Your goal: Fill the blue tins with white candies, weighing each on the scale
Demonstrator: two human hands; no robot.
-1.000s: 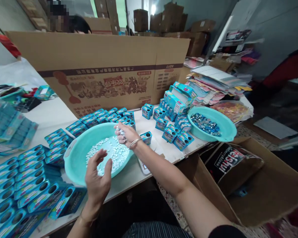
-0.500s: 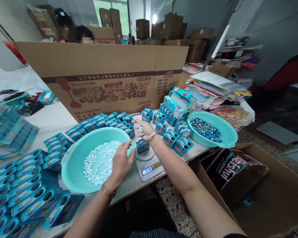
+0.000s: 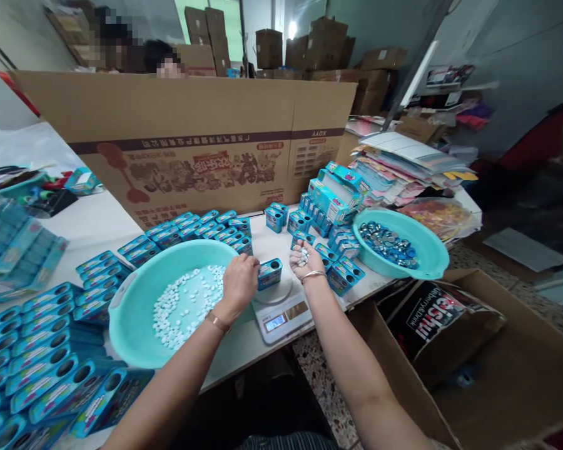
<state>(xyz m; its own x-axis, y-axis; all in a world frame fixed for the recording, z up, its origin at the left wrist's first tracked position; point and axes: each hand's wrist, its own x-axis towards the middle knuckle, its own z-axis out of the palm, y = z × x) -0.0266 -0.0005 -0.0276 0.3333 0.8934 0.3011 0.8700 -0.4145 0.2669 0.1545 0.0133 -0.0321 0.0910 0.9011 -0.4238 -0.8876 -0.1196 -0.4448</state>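
My left hand [image 3: 240, 279] is closed in a pinch beside a small blue box [image 3: 269, 273] that stands on a white digital scale [image 3: 281, 310]. My right hand [image 3: 304, 258] is cupped palm up just right of the box, holding several small white tablets. A teal basin [image 3: 136, 294] with many white tablets [image 3: 182, 303] sits under my left forearm.
A second teal basin [image 3: 429, 247] of shiny round pieces stands at the right. Rows of blue boxes [image 3: 32, 350] cover the table's left and middle. A large cardboard carton [image 3: 192, 125] walls the back, with another person behind it. An open carton [image 3: 511, 350] sits on the floor at right.
My right hand carried tablets from the left basin to beside the box on the scale. My left hand moved from over the basin to the box.
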